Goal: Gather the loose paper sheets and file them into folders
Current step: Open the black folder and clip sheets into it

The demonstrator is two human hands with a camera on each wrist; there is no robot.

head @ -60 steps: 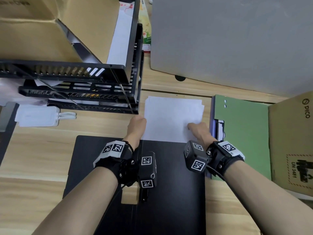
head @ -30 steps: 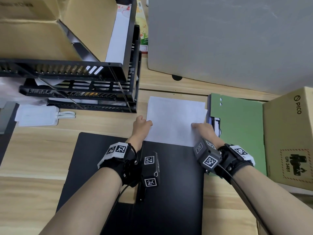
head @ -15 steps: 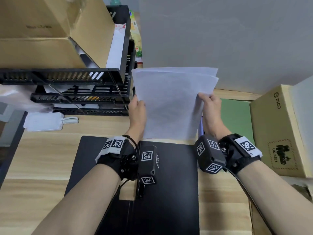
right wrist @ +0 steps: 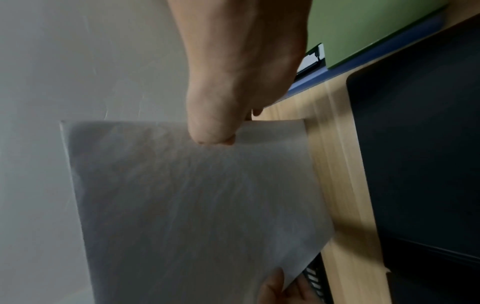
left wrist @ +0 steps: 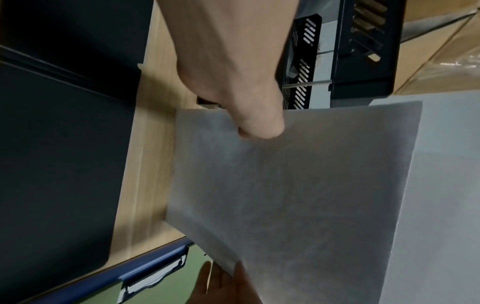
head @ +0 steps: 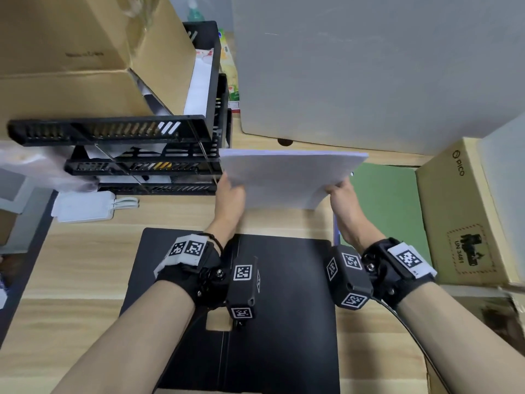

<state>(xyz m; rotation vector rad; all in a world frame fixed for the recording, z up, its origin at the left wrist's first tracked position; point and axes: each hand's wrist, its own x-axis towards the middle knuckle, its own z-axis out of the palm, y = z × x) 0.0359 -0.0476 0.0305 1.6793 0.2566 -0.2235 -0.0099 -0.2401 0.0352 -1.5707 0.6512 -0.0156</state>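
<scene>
A stack of white paper sheets [head: 287, 177] stands on its lower edge on the wooden desk, held upright between both hands. My left hand [head: 230, 191] grips the stack's left edge, thumb on the near face [left wrist: 259, 127]. My right hand [head: 341, 191] grips the right edge the same way [right wrist: 213, 131]. A green folder [head: 389, 200] with a blue spine and metal clip [left wrist: 153, 279] lies flat to the right of the sheets. A black folder [head: 284, 308] lies on the desk under my wrists.
A black stacked tray rack [head: 142, 155] carrying a cardboard box [head: 85, 66] stands at the left. A grey panel [head: 369, 66] rises behind the sheets. A PICO carton [head: 460, 217] sits at the right, and a white pouch [head: 82, 206] at the left.
The sheets lay flat on the desk under my fingertips; both hands took their side edges, raised them upright, then lowered the stack's bottom edge toward the desk.
</scene>
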